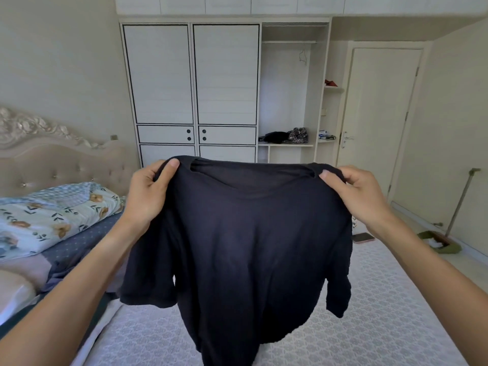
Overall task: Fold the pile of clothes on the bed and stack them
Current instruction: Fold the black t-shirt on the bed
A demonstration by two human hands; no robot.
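Note:
A dark navy T-shirt (245, 247) hangs spread out in the air above the bed (383, 326), neckline up, both short sleeves drooping at its sides. My left hand (148, 192) pinches its left shoulder between thumb and fingers. My right hand (356, 195) pinches the right shoulder the same way. The shirt's hem runs past the bottom of the frame. A heap of other clothes (71, 260), bluish and purple, lies on the bed at the left, partly hidden by my left forearm.
A floral quilt (50, 215) is bunched by the padded headboard (52, 159) at the left. A phone (364, 237) lies near the bed's far right edge. A white wardrobe (192, 85), a closed door (380, 122) and a broom with dustpan (443, 241) stand beyond.

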